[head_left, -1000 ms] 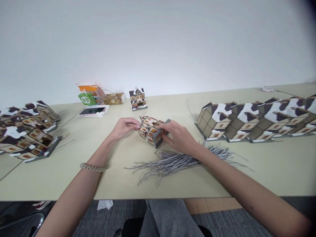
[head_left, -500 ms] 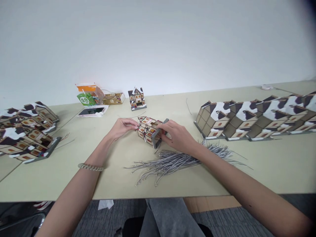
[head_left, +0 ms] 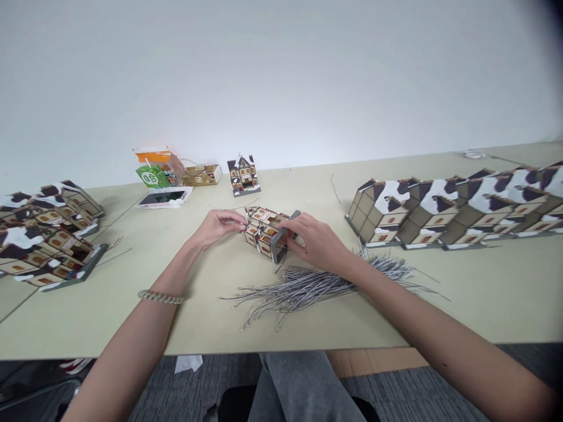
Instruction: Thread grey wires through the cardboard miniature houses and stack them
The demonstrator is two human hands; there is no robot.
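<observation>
A small model house [head_left: 264,232] lies tipped over on the table between my hands, its grey base turned to the right. My left hand [head_left: 219,227] pinches at the roof end with thumb and forefinger. My right hand [head_left: 313,239] is closed around the edge of the base, some fingertips reaching into the open underside and hidden there. A thin dark wire end shows below the base. In front of the house, partly under my right forearm, lies a bundle of thin grey wires [head_left: 303,287].
Model houses [head_left: 382,214] stand in a row at the right, and several more [head_left: 48,255] at the left. One house [head_left: 243,176] stands at the back. Near it are a printed box [head_left: 202,174], snack packets [head_left: 153,174] and a phone [head_left: 163,198].
</observation>
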